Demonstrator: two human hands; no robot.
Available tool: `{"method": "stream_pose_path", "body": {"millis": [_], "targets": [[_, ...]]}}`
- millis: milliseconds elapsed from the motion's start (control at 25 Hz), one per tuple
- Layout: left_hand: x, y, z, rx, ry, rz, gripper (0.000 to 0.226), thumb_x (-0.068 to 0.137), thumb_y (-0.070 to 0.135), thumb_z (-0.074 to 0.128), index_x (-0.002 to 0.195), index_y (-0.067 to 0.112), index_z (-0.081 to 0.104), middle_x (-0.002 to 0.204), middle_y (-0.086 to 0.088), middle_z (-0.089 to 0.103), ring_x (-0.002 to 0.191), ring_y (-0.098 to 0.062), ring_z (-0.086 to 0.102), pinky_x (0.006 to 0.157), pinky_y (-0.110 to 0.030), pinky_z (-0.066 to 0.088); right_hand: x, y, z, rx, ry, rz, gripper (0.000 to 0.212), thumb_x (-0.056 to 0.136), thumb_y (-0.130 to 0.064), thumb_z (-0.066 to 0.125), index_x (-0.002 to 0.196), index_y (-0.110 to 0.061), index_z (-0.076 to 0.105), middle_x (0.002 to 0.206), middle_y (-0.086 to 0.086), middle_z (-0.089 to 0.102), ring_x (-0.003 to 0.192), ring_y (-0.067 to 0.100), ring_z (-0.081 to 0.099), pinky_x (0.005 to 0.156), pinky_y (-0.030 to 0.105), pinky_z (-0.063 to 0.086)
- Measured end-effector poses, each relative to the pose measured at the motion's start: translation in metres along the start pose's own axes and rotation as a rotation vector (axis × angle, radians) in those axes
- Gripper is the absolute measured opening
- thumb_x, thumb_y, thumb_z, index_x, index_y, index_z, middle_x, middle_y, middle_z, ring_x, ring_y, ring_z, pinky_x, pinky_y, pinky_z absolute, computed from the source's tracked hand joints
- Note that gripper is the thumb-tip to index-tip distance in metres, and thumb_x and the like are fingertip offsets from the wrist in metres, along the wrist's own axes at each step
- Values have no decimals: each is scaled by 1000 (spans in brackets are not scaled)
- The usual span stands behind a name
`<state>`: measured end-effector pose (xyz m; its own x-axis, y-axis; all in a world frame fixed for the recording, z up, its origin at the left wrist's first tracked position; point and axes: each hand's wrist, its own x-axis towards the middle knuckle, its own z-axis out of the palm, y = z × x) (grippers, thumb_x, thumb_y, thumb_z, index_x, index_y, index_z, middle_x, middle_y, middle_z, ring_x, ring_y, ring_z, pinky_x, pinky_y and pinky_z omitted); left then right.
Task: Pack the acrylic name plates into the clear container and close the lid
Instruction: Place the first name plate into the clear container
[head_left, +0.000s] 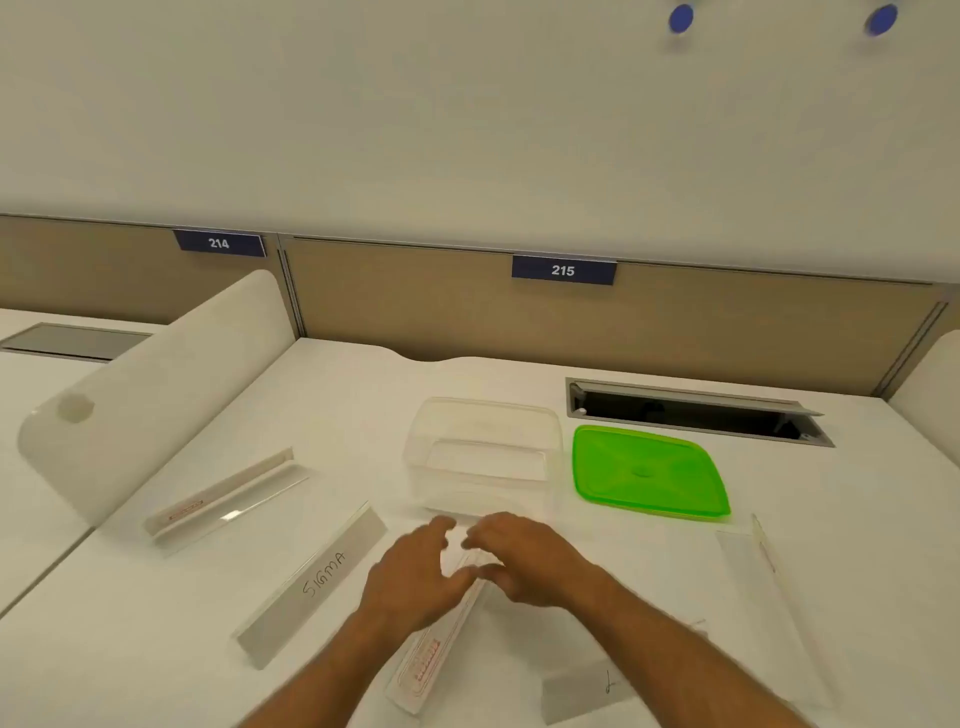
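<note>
Clear acrylic all over the white counter (519, 379), hard to read against it. Container (483, 457) stood open and empty just beyond my hands; green lid (649, 473) lay flat just right of it, off.

Both hands were over the far end of one plate (431, 660), red-printed. Its long axis ran from near my left forearm up and away toward the container's near wall. Left hand (415, 577) curled on the plate's left side, right hand (524, 558) on its right, fingers bent, thumbs nearly meeting. Blur there; I couldn't tell whether either hand had actually closed on the plate or only hovered at it.

Others lay unpacked: the SIGMA plate (311, 587) to my left, another red-printed plate (223, 499) farther left, one (623, 686) under my right forearm, a clear one (753, 551) far right.

Judgement: first plate of the task. The plate looked longer than the container's short side, so it would likely need turning to lie along the long side. Both hands about equally near.
</note>
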<state>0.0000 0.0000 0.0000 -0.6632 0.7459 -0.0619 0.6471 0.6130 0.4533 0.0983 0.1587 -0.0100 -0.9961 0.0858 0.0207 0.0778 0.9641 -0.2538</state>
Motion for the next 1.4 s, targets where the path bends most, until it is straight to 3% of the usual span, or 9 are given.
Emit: {"method": "stream_pose_path", "body": {"millis": [160, 320, 440, 560, 720, 880, 1040, 1200, 1400], "targets": [[-10, -9, 2, -22, -234, -146, 46, 72, 59, 66, 110, 34, 60, 100, 13, 65, 88, -7, 65, 84, -29, 55, 1, 0, 12, -24, -52, 37, 33, 95, -29, 59, 127, -25, 58, 137, 0, 59, 130, 20, 48, 103, 37, 43], [-14, -10, 6, -149, -277, -191, 15, 78, 39, 72, 85, 28, 64, 87, 8, 71, 71, -9, 72, 73, -27, 61, 1, 5, 21, -44, -13, 42, 31, 95, -29, 58, 125, -25, 59, 134, 0, 60, 129, 19, 48, 103, 38, 45], [-15, -8, 7, -158, -254, -165, 9, 88, 32, 68, 90, 23, 67, 83, 6, 74, 62, -8, 73, 64, -19, 56, -2, 6, 24, -26, 1, 35, 34, 95, -31, 57, 129, -25, 57, 138, -2, 58, 133, 19, 45, 108, 37, 40], [-15, -9, 3, -164, -194, -122, 14, 96, 29, 59, 99, 21, 70, 90, 1, 74, 65, -13, 69, 69, -25, 59, -8, 9, 18, 23, 11, 26, 41, 95, -36, 54, 135, -26, 52, 143, -4, 53, 136, 16, 40, 115, 33, 29], [-8, -15, -8, -355, -185, -114, 15, 97, 23, 60, 99, 19, 74, 77, 0, 72, 53, -9, 61, 49, -22, 52, -23, 14, 8, 126, 43, 5, 54, 91, -50, 53, 141, -29, 46, 147, -9, 47, 137, 9, 37, 114, 22, 23], [-1, -19, -18, -546, -184, -96, 12, 91, 17, 65, 94, 21, 75, 72, -1, 75, 49, -9, 62, 45, -23, 48, -34, 18, -5, 169, 56, -16, 72, 78, -65, 62, 141, -36, 43, 149, -16, 42, 135, -4, 31, 109, 13, 20], [3, -20, -30, -720, -241, -161, 3, 83, 14, 76, 82, 12, 76, 70, -5, 73, 53, -17, 67, 48, -26, 50, -38, 23, -20, 310, 147, 64, 57, 69, -54, 76, 120, -31, 65, 131, -13, 63, 118, 1, 56, 104, 16, 40], [5, -21, -40, -841, -341, -180, 26, 86, 31, 74, 77, 7, 76, 81, -9, 75, 58, -17, 60, 56, -24, 45, -43, 27, -27, 566, 255, 203, 44, 58, -53, 86, 95, -31, 76, 97, -12, 75, 91, 3, 67, 82, 25, 55], [7, -25, -46, -899, -515, -238, 70, 90, 68, 45, 95, 8, 79, 103, -11, 77, 88, -18, 70, 72, -25, 52, -45, 32, -30, 758, 351, 297, 38, 59, -51, 85, 92, -35, 75, 93, -11, 75, 89, 8, 68, 80, 26, 54]]}}
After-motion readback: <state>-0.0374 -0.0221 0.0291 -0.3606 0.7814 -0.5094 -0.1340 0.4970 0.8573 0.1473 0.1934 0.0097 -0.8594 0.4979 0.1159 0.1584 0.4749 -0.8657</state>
